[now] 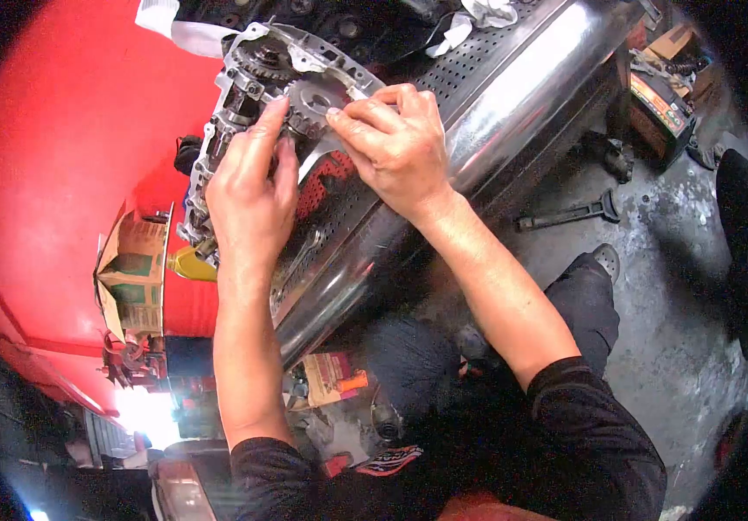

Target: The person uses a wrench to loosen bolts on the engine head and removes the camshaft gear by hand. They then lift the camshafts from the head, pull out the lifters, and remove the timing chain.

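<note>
A metal engine cylinder head (222, 130) with camshafts and toothed wheels lies on the bench at upper left of centre. A large toothed gear (309, 94) sits at its near right end. My left hand (252, 178) reaches over the engine part with its fingers fairly straight, the index fingertip by the gear's left edge. My right hand (395, 143) is closed, its fingers curled and the thumb and index pinched at the gear's right side. Whatever that pinch holds is too small or hidden to make out.
The perforated metal bench (456, 74) has a shiny rounded edge (530, 78). A wrench (309, 252) lies on it, with white cloth (452, 35) near the back. A red surface (87, 130) rises at left, near a cardboard box (135, 273). A black bar-like part (569, 213) lies on the floor.
</note>
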Demonstrator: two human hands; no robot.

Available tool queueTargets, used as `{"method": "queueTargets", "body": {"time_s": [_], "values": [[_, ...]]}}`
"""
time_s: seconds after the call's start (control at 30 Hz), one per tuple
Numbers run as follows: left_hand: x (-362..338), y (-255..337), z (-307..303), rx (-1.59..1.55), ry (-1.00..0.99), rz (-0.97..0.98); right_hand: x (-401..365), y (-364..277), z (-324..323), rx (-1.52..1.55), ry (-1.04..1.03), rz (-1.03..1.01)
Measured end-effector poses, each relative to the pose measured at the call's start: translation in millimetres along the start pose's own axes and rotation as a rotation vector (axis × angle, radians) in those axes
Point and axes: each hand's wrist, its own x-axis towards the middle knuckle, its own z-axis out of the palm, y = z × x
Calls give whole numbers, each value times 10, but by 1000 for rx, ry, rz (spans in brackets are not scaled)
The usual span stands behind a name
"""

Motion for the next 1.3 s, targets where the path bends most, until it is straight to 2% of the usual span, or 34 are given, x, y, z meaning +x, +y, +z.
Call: {"method": "queueTargets", "body": {"time_s": [0.07,0.2,0.4,0.67,1.07,1.3], "values": [[66,-28,20,178,-57,76,-27,-24,28,13,25,53],[189,-147,79,236,-63,199,-22,-81,61,25,56,162],[408,-162,-71,394,-205,417,-6,-260,46,-5,54,350],[561,-150,-156,494,-322,591,-10,-207,90,-23,25,284],[627,-89,-209,513,-372,662,-33,-116,137,-13,-18,249],[725,-92,-214,457,-448,608,-6,-92,105,6,-57,247]]}}
